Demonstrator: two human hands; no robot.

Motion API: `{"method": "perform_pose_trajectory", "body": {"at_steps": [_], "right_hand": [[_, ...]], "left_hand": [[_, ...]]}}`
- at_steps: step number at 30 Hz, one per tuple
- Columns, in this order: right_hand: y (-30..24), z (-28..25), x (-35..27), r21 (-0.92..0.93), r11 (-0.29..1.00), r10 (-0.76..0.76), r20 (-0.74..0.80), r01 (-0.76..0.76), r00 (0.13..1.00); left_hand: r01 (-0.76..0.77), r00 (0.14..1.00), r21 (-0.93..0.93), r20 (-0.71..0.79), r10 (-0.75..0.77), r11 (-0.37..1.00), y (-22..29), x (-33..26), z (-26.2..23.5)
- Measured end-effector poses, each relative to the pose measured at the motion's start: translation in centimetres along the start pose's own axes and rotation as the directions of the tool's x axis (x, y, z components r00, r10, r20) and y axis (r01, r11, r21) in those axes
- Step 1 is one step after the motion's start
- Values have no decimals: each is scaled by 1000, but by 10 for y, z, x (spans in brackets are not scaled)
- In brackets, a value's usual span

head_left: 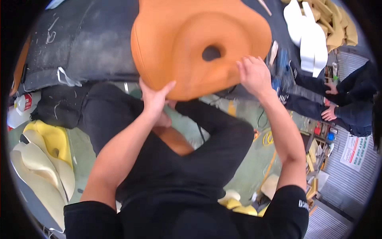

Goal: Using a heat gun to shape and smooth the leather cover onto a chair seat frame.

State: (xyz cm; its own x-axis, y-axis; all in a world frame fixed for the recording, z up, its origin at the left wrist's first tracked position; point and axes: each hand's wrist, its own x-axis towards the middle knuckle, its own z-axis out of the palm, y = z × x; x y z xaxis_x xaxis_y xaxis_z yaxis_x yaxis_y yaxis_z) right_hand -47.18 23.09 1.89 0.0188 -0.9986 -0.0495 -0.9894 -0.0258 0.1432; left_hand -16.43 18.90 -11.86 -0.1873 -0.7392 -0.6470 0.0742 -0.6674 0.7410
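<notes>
An orange leather-like seat cushion (167,44), with a dished middle and a dark round hole, lies across the edge of a black-covered work surface in front of me. My left hand (153,97) grips its near left corner, thumb on top and fingers beneath the edge, partly hidden. At the near right edge, my right hand (254,77) has its fingers curled together against the orange covering. Creases run over the cushion between the two hands. What lies under the cushion does not show.
The black work surface (99,40) holds scraps of thread. White shaped pieces (306,36) and tan foam pieces (338,24) are piled at far right. Another person in dark clothes (350,103) sits at right. Yellow and cream foam seats (47,155) stand at left beside a plastic jug (22,109).
</notes>
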Motion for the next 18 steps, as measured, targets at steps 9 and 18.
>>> {"method": "perform_pose_trajectory", "body": {"at_steps": [9, 18], "right_hand": [[9, 59, 5, 142, 980, -126, -78, 136, 989], [-27, 43, 44, 105, 952, -232, -369, 289, 900]], "left_hand": [[-229, 973, 8, -3, 229, 973, -25, 28, 16], [-145, 989, -6, -39, 144, 989, 0, 16, 19]]}}
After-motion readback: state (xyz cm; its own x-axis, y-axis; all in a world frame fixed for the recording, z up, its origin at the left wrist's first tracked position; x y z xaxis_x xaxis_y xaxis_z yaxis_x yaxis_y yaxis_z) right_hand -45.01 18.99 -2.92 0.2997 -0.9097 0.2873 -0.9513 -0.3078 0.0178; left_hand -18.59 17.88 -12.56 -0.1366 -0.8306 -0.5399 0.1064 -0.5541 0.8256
